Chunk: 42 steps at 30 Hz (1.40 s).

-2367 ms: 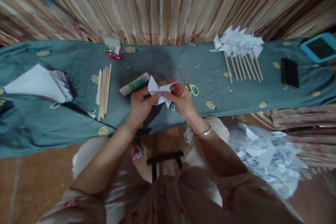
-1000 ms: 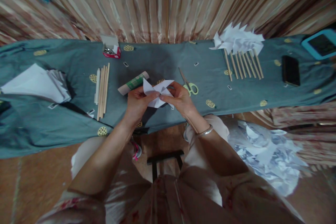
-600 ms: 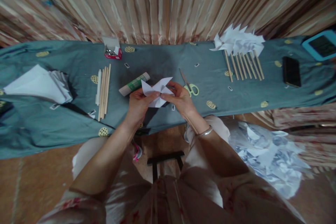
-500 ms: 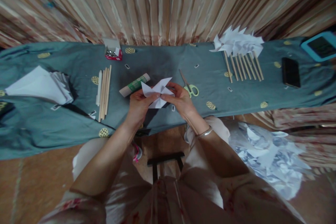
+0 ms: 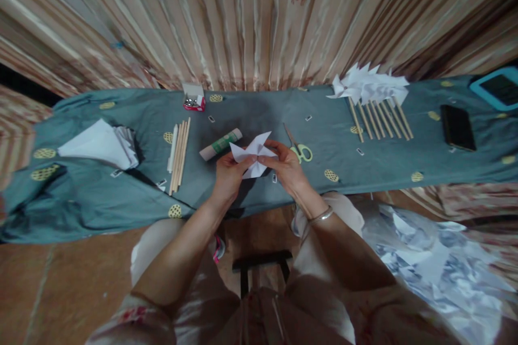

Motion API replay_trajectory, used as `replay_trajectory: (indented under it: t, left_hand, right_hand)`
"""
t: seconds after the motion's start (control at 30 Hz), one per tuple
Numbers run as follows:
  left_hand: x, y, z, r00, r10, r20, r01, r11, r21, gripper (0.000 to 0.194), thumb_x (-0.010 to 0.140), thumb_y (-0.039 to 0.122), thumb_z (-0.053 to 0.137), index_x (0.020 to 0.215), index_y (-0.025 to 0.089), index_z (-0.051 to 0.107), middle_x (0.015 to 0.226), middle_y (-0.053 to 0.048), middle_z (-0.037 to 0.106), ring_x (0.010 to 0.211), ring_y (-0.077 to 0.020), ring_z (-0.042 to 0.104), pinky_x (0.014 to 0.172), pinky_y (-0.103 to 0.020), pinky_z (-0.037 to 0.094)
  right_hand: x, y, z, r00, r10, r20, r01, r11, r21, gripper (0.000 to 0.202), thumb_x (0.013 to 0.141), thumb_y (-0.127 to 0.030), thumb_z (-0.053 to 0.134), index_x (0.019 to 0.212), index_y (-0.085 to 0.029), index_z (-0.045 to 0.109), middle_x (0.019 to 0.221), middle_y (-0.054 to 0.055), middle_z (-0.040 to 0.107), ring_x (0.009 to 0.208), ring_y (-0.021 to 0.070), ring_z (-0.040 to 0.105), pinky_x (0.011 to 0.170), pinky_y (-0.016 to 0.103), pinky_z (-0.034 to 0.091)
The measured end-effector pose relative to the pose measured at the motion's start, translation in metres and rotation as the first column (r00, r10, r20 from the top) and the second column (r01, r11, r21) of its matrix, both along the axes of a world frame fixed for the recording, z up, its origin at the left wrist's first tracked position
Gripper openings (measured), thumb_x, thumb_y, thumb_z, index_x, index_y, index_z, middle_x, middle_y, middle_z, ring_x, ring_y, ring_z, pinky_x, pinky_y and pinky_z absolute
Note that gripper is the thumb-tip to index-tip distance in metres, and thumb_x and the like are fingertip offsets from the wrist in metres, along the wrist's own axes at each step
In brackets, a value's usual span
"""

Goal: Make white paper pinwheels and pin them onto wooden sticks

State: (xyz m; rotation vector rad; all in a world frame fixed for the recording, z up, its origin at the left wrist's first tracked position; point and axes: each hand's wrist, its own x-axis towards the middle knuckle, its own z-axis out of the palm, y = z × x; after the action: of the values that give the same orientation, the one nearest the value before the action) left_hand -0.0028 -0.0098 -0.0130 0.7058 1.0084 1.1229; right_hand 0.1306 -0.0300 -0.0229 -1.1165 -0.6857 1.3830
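A white paper pinwheel (image 5: 256,146) with pointed blades is held over the front middle of the table. My left hand (image 5: 231,172) grips its left side, thumb pressed near the centre. On the other side my right hand (image 5: 286,168) pinches it, thumb also close to the centre; the fingers of both hands are partly hidden behind the paper. Just behind my left hand lies a glue stick-like tube (image 5: 220,144) with a green label. Scissors (image 5: 298,146) with light green handles rest beyond my right hand.
Wooden sticks (image 5: 181,156) and a white pen (image 5: 172,148) lie left, near a small red box (image 5: 194,98) of metal pieces and stacked paper (image 5: 97,143). To the right are finished pinwheels (image 5: 370,85), a phone (image 5: 457,127) and a blue-framed device (image 5: 496,89). A paper-filled plastic bag (image 5: 437,264) sits below.
The camera view has shifted, so the table and its things appear lower and mostly farther right. Both hands keep hold of the pinwheel, with little visible change in grip.
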Motion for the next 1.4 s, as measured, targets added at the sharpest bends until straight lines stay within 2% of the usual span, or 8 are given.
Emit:
replay_trajectory:
  t: [0.23,0.37,0.4,0.47,0.57,0.7,1.1,1.4]
  left_hand:
    - [-0.005,-0.005,0.006,0.994,0.002,-0.105,0.013,0.99,0.139,0.036,0.056,0.031,0.087,0.088,0.017,0.075,0.082,-0.002,0.075,0.075,-0.0159,0.067,0.079,-0.03,0.052]
    - [-0.046,0.013,0.019,0.911,0.185,-0.369,-0.023,0.915,0.404,0.036,0.069,0.039,0.077,0.1,0.02,0.073,0.099,-0.006,0.075,0.091,-0.0188,0.068,0.089,-0.032,0.051]
    - [-0.061,0.02,0.022,0.824,0.281,-0.492,-0.013,0.878,0.479,0.032,0.074,0.04,0.072,0.099,0.02,0.073,0.101,-0.007,0.074,0.091,-0.0195,0.068,0.088,-0.033,0.051]
    - [-0.092,0.032,0.024,0.525,0.418,-0.742,0.103,0.833,0.543,0.025,0.083,0.035,0.061,0.096,0.018,0.074,0.101,-0.009,0.074,0.098,-0.0228,0.066,0.094,-0.035,0.049]
    - [-0.121,0.042,0.02,0.131,0.328,-0.936,0.251,0.902,0.351,0.027,0.085,0.029,0.054,0.096,0.015,0.075,0.105,-0.013,0.074,0.103,-0.0285,0.066,0.093,-0.037,0.048]
    - [-0.127,0.042,0.008,-0.11,0.227,-0.968,0.303,0.935,0.185,0.033,0.086,0.029,0.052,0.111,0.017,0.071,0.119,-0.013,0.069,0.102,-0.029,0.066,0.088,-0.036,0.049]
    - [-0.118,0.036,0.013,-0.284,0.199,-0.938,0.341,0.935,0.095,0.039,0.091,0.024,0.043,0.118,0.011,0.068,0.122,-0.019,0.067,0.099,-0.0306,0.067,0.082,-0.037,0.05]
    - [-0.114,0.04,0.022,-0.331,0.17,-0.928,0.42,0.907,0.016,0.033,0.088,0.017,0.046,0.109,0.011,0.07,0.117,-0.019,0.07,0.102,-0.0298,0.069,0.084,-0.034,0.05]
  right_hand:
    - [0.005,0.003,0.004,0.999,-0.031,-0.012,0.031,0.999,-0.012,0.054,0.048,-0.032,0.091,0.096,-0.022,0.067,0.083,-0.002,0.075,0.073,0.0161,0.068,0.077,0.032,0.056]
    - [0.019,0.009,0.007,0.991,-0.13,-0.04,0.131,0.991,0.016,0.05,0.048,-0.028,0.09,0.093,-0.023,0.07,0.087,-0.002,0.076,0.078,0.0174,0.069,0.081,0.033,0.055]
    - [0.023,0.009,0.008,0.99,-0.137,-0.046,0.138,0.99,0.017,0.049,0.048,-0.027,0.09,0.093,-0.023,0.07,0.088,-0.002,0.076,0.078,0.0176,0.069,0.08,0.033,0.055]
    - [0.027,0.01,0.01,0.988,-0.139,-0.063,0.14,0.99,0.015,0.047,0.05,-0.025,0.089,0.094,-0.023,0.071,0.088,-0.002,0.076,0.076,0.0171,0.069,0.078,0.033,0.056]
    - [0.028,0.009,0.011,0.985,-0.15,-0.09,0.152,0.988,0.014,0.046,0.049,-0.024,0.088,0.092,-0.023,0.071,0.085,-0.003,0.076,0.072,0.0157,0.067,0.075,0.032,0.056]
    - [0.027,0.009,0.011,0.987,-0.14,-0.082,0.14,0.99,0.004,0.047,0.049,-0.025,0.088,0.092,-0.022,0.07,0.083,-0.003,0.075,0.074,0.0157,0.068,0.078,0.031,0.055]
    - [0.025,0.007,0.016,0.988,-0.11,-0.105,0.115,0.993,0.04,0.049,0.049,-0.026,0.089,0.094,-0.023,0.069,0.086,-0.002,0.075,0.078,0.016,0.069,0.079,0.032,0.056]
    - [0.024,0.008,0.019,0.981,-0.108,-0.158,0.116,0.992,0.044,0.046,0.048,-0.023,0.088,0.091,-0.022,0.071,0.084,-0.003,0.075,0.074,0.0145,0.068,0.075,0.029,0.055]
